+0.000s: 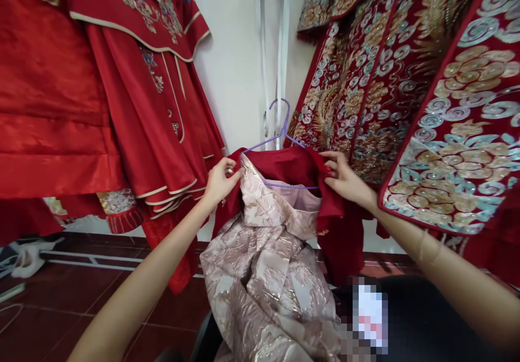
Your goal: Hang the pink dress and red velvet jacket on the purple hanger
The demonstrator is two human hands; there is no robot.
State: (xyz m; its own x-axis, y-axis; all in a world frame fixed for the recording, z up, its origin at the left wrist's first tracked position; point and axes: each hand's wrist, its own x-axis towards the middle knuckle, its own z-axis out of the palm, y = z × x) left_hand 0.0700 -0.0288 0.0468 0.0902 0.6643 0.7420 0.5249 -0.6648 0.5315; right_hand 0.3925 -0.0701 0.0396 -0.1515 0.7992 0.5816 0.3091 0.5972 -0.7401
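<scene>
A purple hanger [280, 133] carries a dark red jacket [290, 162] and, with it, a pale pink brocade dress [270, 275] with metallic patterns. My left hand [221, 180] pinches the jacket's left shoulder, close to the dress's one raised strap. On the other side, my right hand [342, 176] grips the jacket's right shoulder between thumb and fingers. The hanger's lower bar crosses inside the dress's lined neckline. Below my hands the dress hangs in folds toward my lap. Whether the hook rests on anything is hard to make out.
Red garments with cream trim [138, 80] hang at the left. Heavily embroidered red garments [390, 80] hang at the right, close to my right arm. White metal posts [280, 53] stand against the wall. White shoes [28, 259] sit low on the left, above the dark red tiled floor [81, 302].
</scene>
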